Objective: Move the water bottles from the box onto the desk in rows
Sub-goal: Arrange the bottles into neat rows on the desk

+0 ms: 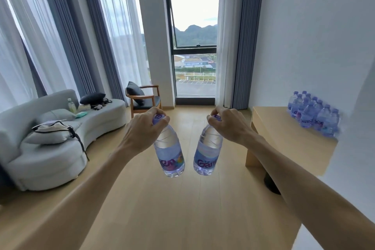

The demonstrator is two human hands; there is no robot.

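- The left hand (145, 128), just left of the frame's centre, has its fingers curled tight round the purple cap of a clear plastic water bottle with a pale blue label (170, 153); the bottle hangs below the hand, its base tilted a little toward the middle.
- The right hand (229, 126), just right of centre, pinches the cap of a second clear plastic water bottle with the same blue label (207, 151) in the same way; it too hangs free, and the two bottles are near each other but apart.
- Both bottles are in the air over the light wooden floor (162, 209), not yet above the desk.
- At the right edge of the frame, a cluster of matching purple-capped bottles (313, 114) stands upright on the pale wooden desk (272, 124), packed close against the white wall. They seem to form rows, though blur there makes the count and order hard to tell.
- The box is not in view, so how many bottles remain in it cannot be told.
- Judging from this, the task is well under way: a good group is placed, and this pair is being carried, to be set beside the group.
- A pale grey sofa (60, 148) sits at the left of the frame.
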